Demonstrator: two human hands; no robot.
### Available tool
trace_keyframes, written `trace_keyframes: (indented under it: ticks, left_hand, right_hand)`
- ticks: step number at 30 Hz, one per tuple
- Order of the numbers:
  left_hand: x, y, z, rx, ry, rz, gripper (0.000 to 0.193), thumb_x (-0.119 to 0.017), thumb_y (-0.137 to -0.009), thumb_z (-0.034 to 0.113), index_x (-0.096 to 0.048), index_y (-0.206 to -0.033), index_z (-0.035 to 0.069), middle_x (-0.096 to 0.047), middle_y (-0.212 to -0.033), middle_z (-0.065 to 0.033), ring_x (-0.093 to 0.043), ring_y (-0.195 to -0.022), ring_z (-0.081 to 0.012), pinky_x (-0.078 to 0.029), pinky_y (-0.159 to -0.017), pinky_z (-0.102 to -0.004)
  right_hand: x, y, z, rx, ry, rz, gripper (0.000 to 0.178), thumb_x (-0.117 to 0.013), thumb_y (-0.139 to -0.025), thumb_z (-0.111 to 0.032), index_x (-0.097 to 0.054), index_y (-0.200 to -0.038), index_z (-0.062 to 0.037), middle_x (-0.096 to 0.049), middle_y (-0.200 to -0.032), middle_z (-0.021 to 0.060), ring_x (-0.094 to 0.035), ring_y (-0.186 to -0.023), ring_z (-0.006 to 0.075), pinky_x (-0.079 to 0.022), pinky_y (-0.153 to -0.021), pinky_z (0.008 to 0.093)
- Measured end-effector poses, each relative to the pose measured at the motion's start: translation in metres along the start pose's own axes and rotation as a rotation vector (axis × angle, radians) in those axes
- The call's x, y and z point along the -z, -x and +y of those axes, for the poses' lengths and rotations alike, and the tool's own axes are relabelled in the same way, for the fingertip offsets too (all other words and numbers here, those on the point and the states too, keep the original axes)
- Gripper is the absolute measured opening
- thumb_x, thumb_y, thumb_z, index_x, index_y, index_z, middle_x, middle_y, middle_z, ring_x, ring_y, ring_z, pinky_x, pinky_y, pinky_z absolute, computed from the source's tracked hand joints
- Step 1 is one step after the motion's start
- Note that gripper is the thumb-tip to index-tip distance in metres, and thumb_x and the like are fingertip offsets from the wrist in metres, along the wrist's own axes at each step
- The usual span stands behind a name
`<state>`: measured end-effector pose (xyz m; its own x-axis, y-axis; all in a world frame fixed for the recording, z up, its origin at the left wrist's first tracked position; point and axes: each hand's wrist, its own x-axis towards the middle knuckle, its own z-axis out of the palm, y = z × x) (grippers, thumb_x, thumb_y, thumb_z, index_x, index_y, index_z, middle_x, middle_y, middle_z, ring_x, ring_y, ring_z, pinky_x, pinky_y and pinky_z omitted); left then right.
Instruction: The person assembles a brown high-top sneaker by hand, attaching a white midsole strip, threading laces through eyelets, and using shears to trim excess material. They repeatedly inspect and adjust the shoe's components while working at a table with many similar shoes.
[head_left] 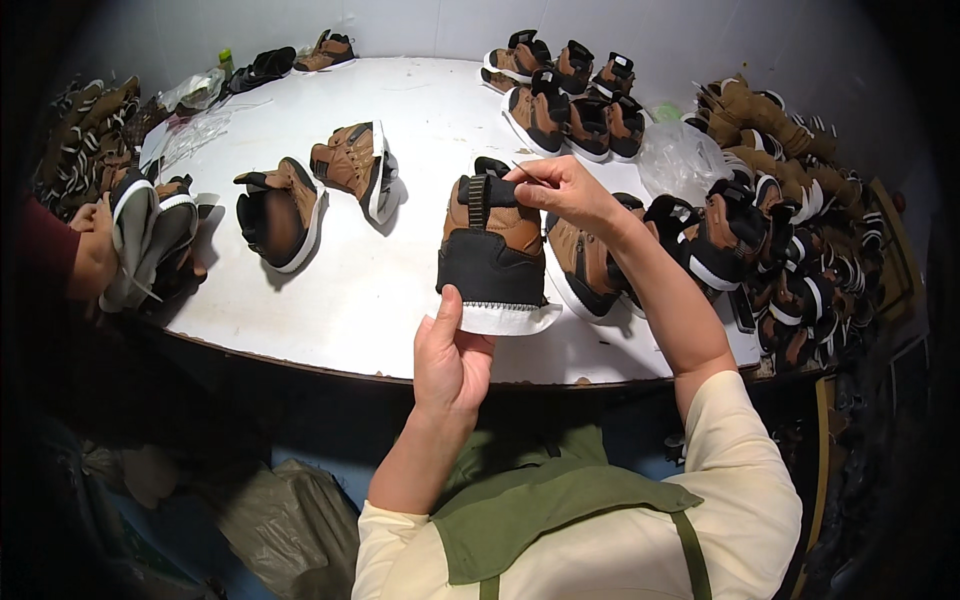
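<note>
My left hand (455,365) grips a brown and black shoe upper (490,262) from below, with the thumb on its black heel. The upper is held up heel toward me; a ribbed pull loop runs down from its collar and a white margin with zigzag stitching edges its bottom. At the collar's right side my right hand (568,195) pinches a thin, dark, pointed thing (533,175), too small to make out its kind. Just right of the held upper lies another brown upper (580,265), partly behind my right forearm.
Two more uppers (280,215) lie left of centre on the white table (400,110). At the far left a co-worker's hand (95,250) holds uppers. Heaps of uppers (780,130) crowd the right side, beside a clear plastic bag (685,160). A group of uppers (585,125) stands at the back.
</note>
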<state>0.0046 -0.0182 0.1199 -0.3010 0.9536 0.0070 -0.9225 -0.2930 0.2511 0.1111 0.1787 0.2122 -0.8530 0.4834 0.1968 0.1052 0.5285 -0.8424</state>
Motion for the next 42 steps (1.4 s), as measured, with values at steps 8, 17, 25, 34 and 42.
trace_keyframes:
  ticks: [8,17,25,34,42]
  left_hand:
    - [0.001,0.000,-0.011,-0.023,-0.057,-0.042,0.038,-0.052,-0.097,0.020,-0.045,-0.126,-0.004,-0.057,-0.122,-0.0146,-0.056,-0.113,-0.0230,-0.048,-0.098,-0.0388]
    - [0.005,0.000,-0.023,-0.095,-0.174,-0.073,0.042,-0.055,-0.096,0.018,-0.043,-0.131,-0.001,-0.056,-0.126,-0.0126,-0.055,-0.116,-0.0222,-0.044,-0.101,-0.0392]
    - [0.009,0.002,-0.029,-0.116,-0.199,-0.105,0.041,-0.056,-0.095,0.018,-0.044,-0.130,-0.001,-0.056,-0.124,-0.0115,-0.056,-0.113,-0.0207,-0.045,-0.099,-0.0378]
    - [0.022,0.003,-0.047,-0.174,-0.316,-0.088,0.043,-0.057,-0.095,0.015,-0.042,-0.130,-0.003,-0.056,-0.123,-0.0121,-0.058,-0.110,-0.0204,-0.047,-0.096,-0.0355]
    - [0.023,0.006,-0.058,-0.250,-0.445,-0.075,0.029,-0.059,-0.094,0.015,-0.053,-0.116,-0.002,-0.060,-0.101,-0.0012,-0.053,-0.086,-0.0071,-0.043,-0.077,-0.0216]
  right_hand:
    - [0.001,0.005,0.007,0.113,-0.006,-0.004,0.042,-0.070,-0.084,-0.043,-0.068,-0.093,-0.0016,-0.055,-0.081,-0.0033,-0.048,-0.071,0.0036,-0.037,-0.061,0.0186]
    - [0.000,0.012,0.006,0.127,0.000,0.007,0.034,-0.066,-0.088,-0.033,-0.069,-0.095,0.0002,-0.059,-0.092,0.0015,-0.052,-0.080,0.0074,-0.041,-0.066,0.0209]
    - [0.003,0.019,0.003,0.157,0.134,-0.021,0.035,-0.061,-0.092,-0.032,-0.066,-0.097,0.0022,-0.059,-0.092,0.0032,-0.054,-0.082,0.0102,-0.043,-0.074,0.0238]
    - [0.000,0.043,0.010,0.062,0.094,-0.018,0.039,-0.051,-0.097,-0.038,-0.056,-0.102,-0.0004,-0.053,-0.086,-0.0006,-0.048,-0.084,0.0074,-0.041,-0.076,0.0227]
    - [0.001,0.057,0.014,0.043,0.021,0.009,0.023,-0.052,-0.098,-0.022,-0.057,-0.106,-0.0007,-0.048,-0.084,-0.0026,-0.042,-0.080,0.0059,-0.038,-0.073,0.0211]
